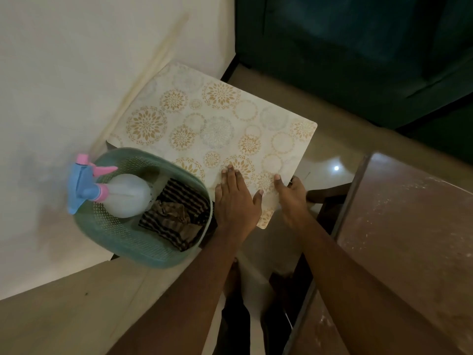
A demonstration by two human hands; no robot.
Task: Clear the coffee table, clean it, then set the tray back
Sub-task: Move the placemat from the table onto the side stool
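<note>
The left hand (235, 201) lies flat, fingers straight, on the patterned tray (217, 119). Just beside it, the right hand (291, 198) pinches the tray's edge, thumb on top. A basket (128, 242) sits left of both hands.

Bottle (126, 196) and cloth (176, 213) in basket (143, 252)

Dark wooden stool (329, 193), patterned mat (217, 119) on it; green basket (122, 237) alongside

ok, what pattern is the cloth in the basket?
Dark and tan stripes; the cloth lies crumpled in the teal basket. Head view shows it.
</note>
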